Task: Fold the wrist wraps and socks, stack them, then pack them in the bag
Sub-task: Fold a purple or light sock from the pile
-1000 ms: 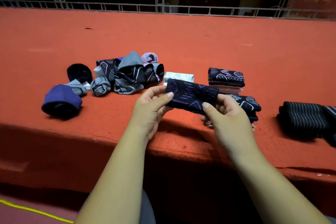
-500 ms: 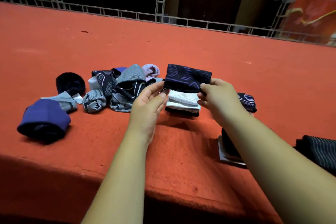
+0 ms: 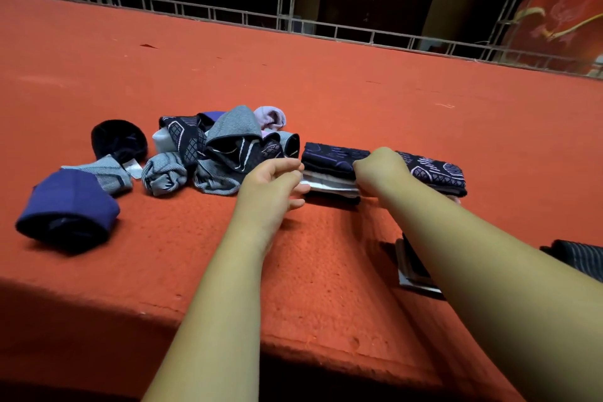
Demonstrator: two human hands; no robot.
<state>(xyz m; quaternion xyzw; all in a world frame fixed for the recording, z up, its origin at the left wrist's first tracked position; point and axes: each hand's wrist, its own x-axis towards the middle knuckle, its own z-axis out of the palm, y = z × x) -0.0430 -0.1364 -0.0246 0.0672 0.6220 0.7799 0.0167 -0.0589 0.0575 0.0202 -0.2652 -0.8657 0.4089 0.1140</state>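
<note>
Atop the small folded stack [image 3: 329, 184] on the red table [image 3: 326, 91] lies the navy purple-lined folded sock [image 3: 329, 157] — right hand [image 3: 378, 170] pinching its end, left hand [image 3: 274, 183] spread beside. Withdrawing roughly could drag the stack askew.

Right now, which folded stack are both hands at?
The stack topped by the dark sock with purple lines, white layers beneath. The left hand and right hand flank it; the other stacks lie further right.
</note>
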